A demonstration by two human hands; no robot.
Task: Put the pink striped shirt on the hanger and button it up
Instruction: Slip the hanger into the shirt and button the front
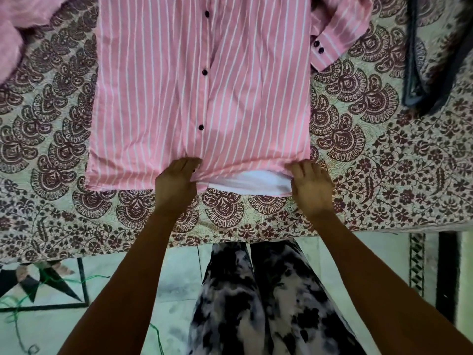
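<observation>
Pink striped shirt (158, 93) spread front-up on the bed (384, 160), over a paisley-printed bedspread, hem toward the person at the bed's near edge. Three dark buttons (204, 72) done up along the placket, in a line down the middle. Buttoned cuff (323, 51) of one sleeve lying just beside the shirt's right edge. Left hand (175, 184) closed on the hem at the foot of the placket, fingers curled over the cloth, thumb side against it. Right hand (311, 187) gripping the hem's right corner, fingers bent on top of the fabric. Between the two hands, hem lifted slightly off the bed, white inner layer (245, 181) showing in the gap. Fluffy pink fabric (15, 26) bunched at the far left corner. Dark grey cloth (425, 73) lying well apart on the right. Tiled floor (174, 275) below, with black-and-white patterned trousers (268, 303) close against the bed.
</observation>
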